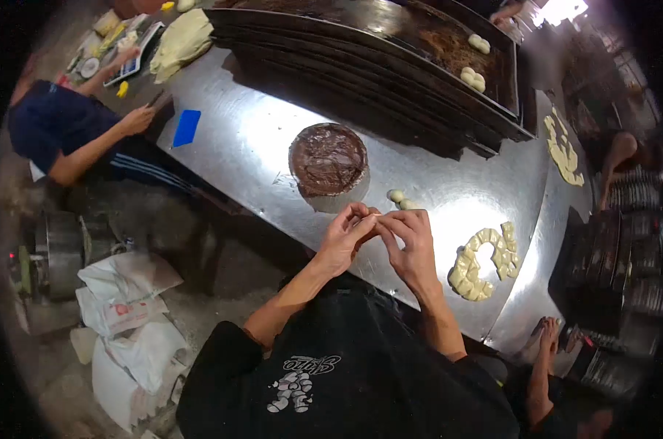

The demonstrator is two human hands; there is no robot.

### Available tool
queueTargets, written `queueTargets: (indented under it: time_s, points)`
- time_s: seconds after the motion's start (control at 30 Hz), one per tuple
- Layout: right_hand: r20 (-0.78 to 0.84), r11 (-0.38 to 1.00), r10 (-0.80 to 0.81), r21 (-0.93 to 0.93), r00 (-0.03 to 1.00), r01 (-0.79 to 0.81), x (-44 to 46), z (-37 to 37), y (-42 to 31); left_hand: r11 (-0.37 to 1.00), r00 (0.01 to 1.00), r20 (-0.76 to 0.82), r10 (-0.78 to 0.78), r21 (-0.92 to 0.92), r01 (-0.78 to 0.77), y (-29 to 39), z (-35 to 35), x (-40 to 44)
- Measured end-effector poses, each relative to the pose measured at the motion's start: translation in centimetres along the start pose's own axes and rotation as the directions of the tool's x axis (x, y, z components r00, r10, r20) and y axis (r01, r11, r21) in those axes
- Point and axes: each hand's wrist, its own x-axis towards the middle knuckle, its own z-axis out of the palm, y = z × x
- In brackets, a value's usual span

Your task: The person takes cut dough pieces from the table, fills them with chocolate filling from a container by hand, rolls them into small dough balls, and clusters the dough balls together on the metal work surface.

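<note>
Over the front edge of the metal table (255, 172), my left hand (344, 240) and my right hand (410, 245) meet with fingers pinched together. A small pale bit shows between the fingertips, too hidden to name. Just beyond my hands is a round tub of dark brown filling (328, 159). Small pale dough balls (398, 197) lie right behind my fingers. To the right, a curved row of flattened dough pieces (464, 274) rests on the metal.
Stacked dark trays (361, 80) stand at the back, the top one bearing dough balls (472, 79). A blue scraper (187, 127) and a large dough sheet (181, 44) lie left. People work at left and right. White sacks (137, 322) are on the floor.
</note>
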Motion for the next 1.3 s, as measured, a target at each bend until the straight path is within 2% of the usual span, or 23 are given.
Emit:
queueTargets:
  time_s: [0.07,0.1,0.13,0.17,0.2,0.27,0.3,0.33,0.4,0.47,0.53,0.57,0.63,0.77,0.83,0.93,0.97,1.0,1.07,1.13,1.2,1.27,1.3]
  points:
    - [-0.019,0.999,0.043,0.022,0.999,-0.043,-0.7,-0.3,0.3,1.000,1.000,0.027,-0.001,-0.012,0.001,-0.9,0.4,0.0]
    - [-0.068,0.988,0.153,0.024,0.986,-0.152,-0.6,-0.8,-0.6,1.000,0.999,0.032,-0.012,-0.012,0.012,-1.3,0.5,0.2]
    - [-0.116,0.965,0.261,0.032,0.958,-0.259,-0.8,-1.1,-1.0,0.997,0.995,0.090,0.051,0.044,-0.056,-1.7,0.5,0.5]
    - [-0.095,0.957,0.289,0.038,0.953,-0.286,-1.5,-1.1,-0.2,0.987,0.982,0.150,0.113,0.094,-0.128,-2.0,0.4,0.8]
    - [-0.099,0.955,0.297,0.036,0.950,-0.294,-2.2,-0.7,0.7,0.989,0.983,0.153,0.104,0.094,-0.119,-2.2,0.3,1.3]
    - [-0.101,0.913,0.407,0.076,0.908,-0.401,-4.1,0.2,2.9,0.887,0.957,0.272,0.098,0.413,-0.208,-2.9,0.2,1.8]
    - [-0.202,0.965,0.229,-0.080,0.952,-0.249,-5.1,1.1,5.1,0.880,0.961,0.268,0.064,0.438,-0.181,-2.7,0.6,1.6]
    - [-0.204,0.962,0.237,-0.090,0.950,-0.259,-6.7,2.2,7.2,0.885,0.961,0.273,0.055,0.432,-0.174,-2.6,0.7,1.7]
    - [-0.131,0.923,0.176,-0.321,0.976,-0.210,-9.7,4.8,11.4,0.806,0.961,0.234,0.146,0.535,-0.253,-2.2,0.6,1.7]
    - [-0.077,0.958,0.153,-0.233,0.985,-0.167,-13.3,6.4,11.7,0.819,0.961,0.227,0.158,0.513,-0.256,-1.6,0.3,1.2]
    - [-0.089,0.975,0.037,-0.215,0.995,-0.056,-13.6,5.4,10.5,0.793,0.968,0.202,0.151,0.559,-0.241,-0.8,-0.3,0.7]
    - [-0.089,0.975,0.046,-0.214,0.995,-0.064,-13.5,5.0,10.4,0.794,0.968,0.188,0.166,0.556,-0.245,-0.7,-0.7,0.2]
    - [-0.186,0.948,0.157,-0.248,0.970,-0.201,-11.7,4.2,11.4,0.790,0.973,0.165,0.162,0.569,-0.228,-0.6,-1.5,-0.2]
    - [-0.291,0.915,0.160,-0.314,0.943,-0.253,-10.4,8.9,13.9,0.788,0.986,0.096,0.140,0.591,-0.170,-1.0,-1.9,-1.3]
    - [-0.057,0.936,0.008,-0.351,0.998,-0.027,-12.5,11.5,13.1,0.783,0.987,0.100,0.122,0.601,-0.158,-0.1,-2.0,-1.0]
    - [-0.093,0.911,-0.103,-0.408,0.990,0.057,-13.1,8.9,13.8,0.774,0.970,0.128,0.209,0.585,-0.244,0.6,-2.4,-1.5]
    - [-0.137,0.920,0.112,-0.359,0.984,-0.155,-12.6,8.4,14.1,0.766,0.971,0.086,0.223,0.601,-0.229,1.2,-2.6,-1.8]
    - [-0.152,0.901,0.164,-0.379,0.975,-0.211,-10.8,7.9,14.1,0.759,0.971,0.043,0.234,0.616,-0.210,1.5,-2.8,-2.1]
    - [-0.253,0.901,0.142,-0.368,0.957,-0.231,-9.1,10.1,14.4,0.746,0.959,0.044,0.280,0.619,-0.246,0.8,-3.8,-2.0]
    - [-0.152,0.919,0.106,-0.363,0.983,-0.155,-10.6,12.4,13.1,0.747,0.952,-0.020,0.306,0.625,-0.227,1.1,-3.9,-1.5]
    - [-0.128,0.926,0.138,-0.336,0.982,-0.174,-11.9,12.4,12.4,0.734,0.951,0.020,0.307,0.632,-0.250,1.7,-3.5,-1.4]
    - [-0.113,0.912,-0.061,-0.410,0.992,0.009,-13.2,10.0,13.9,0.720,0.932,0.070,0.354,0.616,-0.320,1.6,-3.3,-1.5]
    - [-0.090,0.926,0.162,-0.330,0.983,-0.183,-12.8,9.3,14.8,0.705,0.936,0.060,0.347,0.642,-0.302,1.8,-3.1,-1.7]
